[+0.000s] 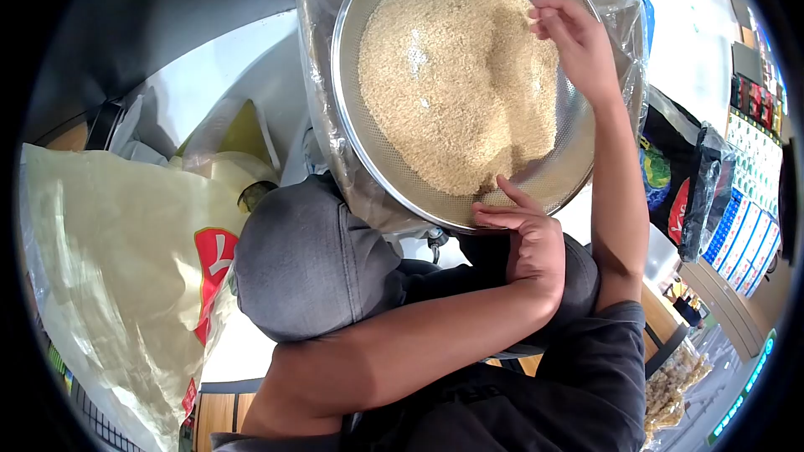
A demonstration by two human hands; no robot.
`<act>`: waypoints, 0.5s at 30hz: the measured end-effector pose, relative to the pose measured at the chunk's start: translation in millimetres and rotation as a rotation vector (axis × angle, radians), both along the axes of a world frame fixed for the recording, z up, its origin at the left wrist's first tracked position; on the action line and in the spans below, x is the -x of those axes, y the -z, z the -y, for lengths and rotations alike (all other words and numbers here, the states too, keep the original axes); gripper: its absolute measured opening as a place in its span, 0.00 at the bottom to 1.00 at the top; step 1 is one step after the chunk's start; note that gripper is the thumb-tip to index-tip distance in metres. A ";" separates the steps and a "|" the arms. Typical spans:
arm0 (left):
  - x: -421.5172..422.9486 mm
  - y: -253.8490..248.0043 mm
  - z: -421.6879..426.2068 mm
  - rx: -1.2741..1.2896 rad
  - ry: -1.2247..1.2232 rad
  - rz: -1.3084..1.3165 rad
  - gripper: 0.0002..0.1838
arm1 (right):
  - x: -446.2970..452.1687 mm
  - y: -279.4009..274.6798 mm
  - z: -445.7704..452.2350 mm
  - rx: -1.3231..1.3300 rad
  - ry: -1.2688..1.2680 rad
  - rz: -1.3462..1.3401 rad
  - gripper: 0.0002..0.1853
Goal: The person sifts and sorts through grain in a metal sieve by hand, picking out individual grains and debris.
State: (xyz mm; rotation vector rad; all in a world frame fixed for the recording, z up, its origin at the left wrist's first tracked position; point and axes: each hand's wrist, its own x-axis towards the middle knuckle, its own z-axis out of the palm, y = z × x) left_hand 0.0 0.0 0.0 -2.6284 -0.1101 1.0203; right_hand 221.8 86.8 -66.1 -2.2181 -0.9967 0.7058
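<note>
At left, a yellowish plastic bag (117, 243) bears a red label (216, 264), its lettering hard to make out. Then grain (440, 75) lies heaped in a mesh sieve (575, 125), whose top edge is cut off; the clear plastic (317, 59) beneath is mostly hidden. The left hand (528, 234) is at the near rim, fingers loosely extended — some out of sight. The right hand (578, 43) is over the sieve's right side, fingers bent — whether they pinch grain, I cannot tell.
</note>
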 end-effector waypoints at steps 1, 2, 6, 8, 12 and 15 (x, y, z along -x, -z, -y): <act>0.6 1.7 -0.1 -0.005 0.009 0.025 0.21 | 4.0 5.3 -7.2 -0.053 -0.020 -0.092 0.14; 1.1 3.8 -0.4 -0.011 0.018 0.048 0.20 | 9.0 10.2 -14.2 -0.107 -0.042 -0.185 0.14; -2.1 4.1 7.5 -0.062 -0.038 0.030 0.21 | 23.3 27.4 -33.3 -0.240 0.024 -0.190 0.15; -1.4 0.8 6.1 -0.054 -0.096 0.044 0.21 | 22.5 38.7 -39.9 -0.281 0.074 -0.170 0.16; 0.3 1.4 7.7 -0.036 -0.072 0.049 0.21 | 30.4 48.0 -51.1 -0.391 0.236 -0.353 0.18; 0.6 -0.4 4.4 -0.026 -0.060 0.055 0.20 | 31.5 48.5 -53.4 -0.401 0.328 -0.416 0.16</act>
